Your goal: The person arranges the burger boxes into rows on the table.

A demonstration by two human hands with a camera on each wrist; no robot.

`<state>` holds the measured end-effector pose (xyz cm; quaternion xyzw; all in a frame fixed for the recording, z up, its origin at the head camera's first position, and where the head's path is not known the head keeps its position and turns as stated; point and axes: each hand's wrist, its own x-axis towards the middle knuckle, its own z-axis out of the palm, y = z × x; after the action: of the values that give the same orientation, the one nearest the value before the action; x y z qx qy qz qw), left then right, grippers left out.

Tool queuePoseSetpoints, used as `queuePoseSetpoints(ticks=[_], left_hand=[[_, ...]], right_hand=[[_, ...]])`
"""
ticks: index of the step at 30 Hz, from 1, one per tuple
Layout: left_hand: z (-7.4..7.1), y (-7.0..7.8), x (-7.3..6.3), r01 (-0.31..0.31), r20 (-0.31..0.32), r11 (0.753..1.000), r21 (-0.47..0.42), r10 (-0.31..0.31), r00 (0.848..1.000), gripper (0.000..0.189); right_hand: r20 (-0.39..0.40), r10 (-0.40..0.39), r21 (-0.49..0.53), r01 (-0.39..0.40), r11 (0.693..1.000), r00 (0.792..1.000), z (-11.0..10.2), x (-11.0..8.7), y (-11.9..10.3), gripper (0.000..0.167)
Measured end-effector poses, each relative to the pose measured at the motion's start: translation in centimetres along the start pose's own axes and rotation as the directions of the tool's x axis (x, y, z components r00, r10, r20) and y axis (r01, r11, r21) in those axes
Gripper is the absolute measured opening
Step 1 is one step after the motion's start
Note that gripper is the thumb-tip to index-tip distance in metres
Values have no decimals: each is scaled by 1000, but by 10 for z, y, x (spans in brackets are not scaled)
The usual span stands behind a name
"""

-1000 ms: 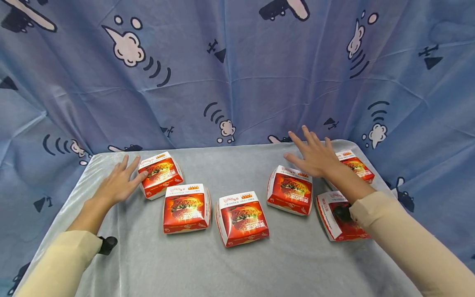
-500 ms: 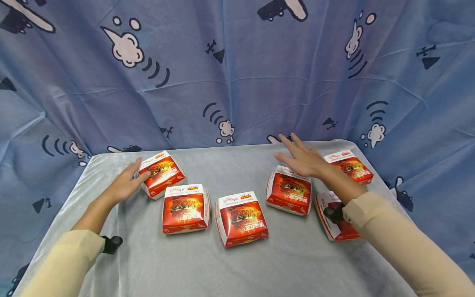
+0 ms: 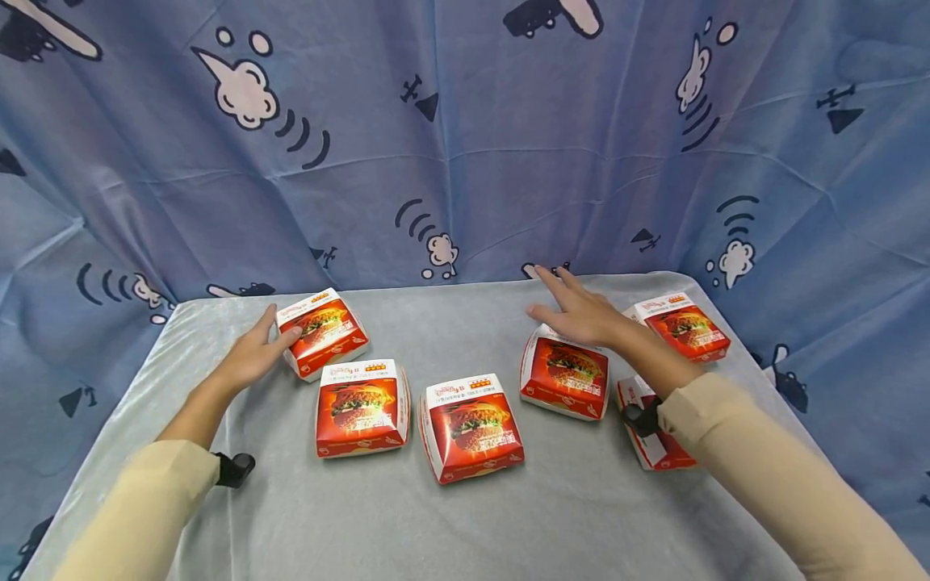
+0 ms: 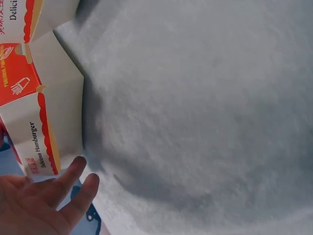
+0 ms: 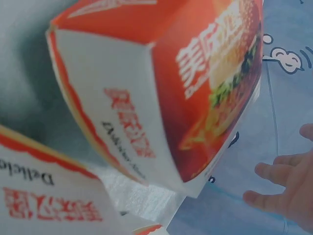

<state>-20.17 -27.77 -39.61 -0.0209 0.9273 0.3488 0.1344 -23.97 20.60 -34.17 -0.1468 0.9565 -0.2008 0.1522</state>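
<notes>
Several red-and-white hamburger boxes lie on the grey cloth. In the head view my left hand touches the left side of the back-left box, thumb over its edge and fingers along its far side. The left wrist view shows the left hand's fingers stretched out beside the box's white side. Around the right-centre box, my right hand is over its far edge, fingers spread. Contact there cannot be told. In the right wrist view the right hand appears apart from the large box.
Two boxes, left-centre and middle, lie nearer the front. At the right are a back-right box and another box partly hidden by the right forearm. A blue patterned curtain hangs behind the grey tabletop.
My left hand has moved right against the back-left box, which has shifted slightly right and away. My right hand has moved left and lower, to over the right-centre box's far edge.
</notes>
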Motion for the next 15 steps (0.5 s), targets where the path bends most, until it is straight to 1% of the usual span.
queuePoseSetpoints(ticks=[11, 15], left_hand=[[8, 11, 9, 8, -21, 999, -43, -8, 1000, 89], [11, 15, 12, 9, -24, 999, -51, -10, 1000, 89]], right_hand=[[-1, -39, 23, 39, 999, 999, 6, 7, -13, 81], [-10, -62, 65, 62, 996, 998, 7, 10, -20, 80]])
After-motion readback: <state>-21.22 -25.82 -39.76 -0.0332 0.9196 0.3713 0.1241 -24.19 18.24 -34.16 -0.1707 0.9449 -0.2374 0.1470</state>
